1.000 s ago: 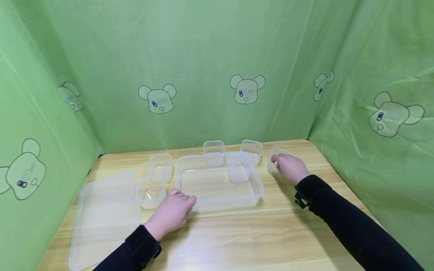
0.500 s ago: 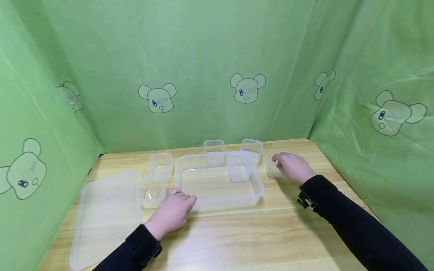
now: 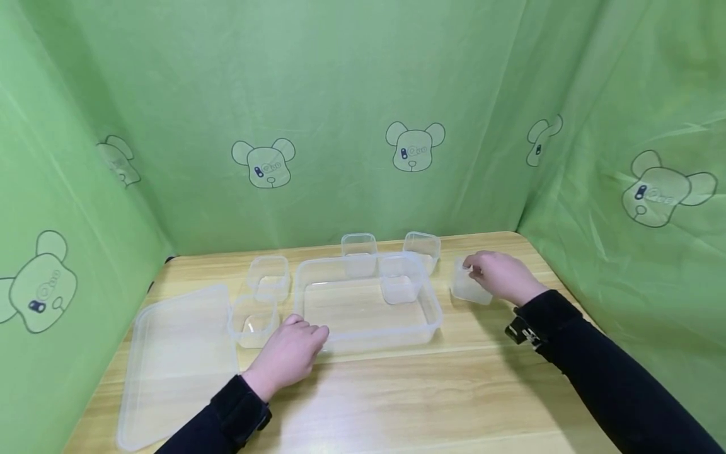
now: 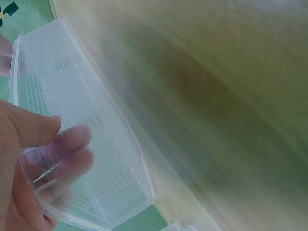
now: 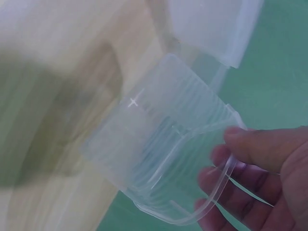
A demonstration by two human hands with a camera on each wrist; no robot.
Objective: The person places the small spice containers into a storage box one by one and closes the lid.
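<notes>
My left hand (image 3: 290, 350) pinches the near left wall of a large clear plastic container (image 3: 363, 343), thumb outside and fingers showing through the plastic in the left wrist view. To the right, my right hand (image 3: 501, 275) grips a small clear plastic cup (image 3: 469, 285) by its rim. In the right wrist view this cup (image 5: 159, 130) is tilted, with the thumb (image 5: 255, 147) on one side of the wall and the fingers on the other. One more small cup (image 3: 399, 287) shows at the right end of the large container.
Two small cups (image 3: 358, 244) (image 3: 422, 246) stand behind the large container. Left of it are another two cups (image 3: 268, 277) (image 3: 252, 321). A large flat clear lid (image 3: 178, 372) lies at the left of the wooden table (image 3: 431, 403). Green curtains (image 3: 340, 94) enclose the table.
My right hand has moved slightly right and toward me, and the small cup in it has shifted and tilted. The left hand and large container have stayed in place.
</notes>
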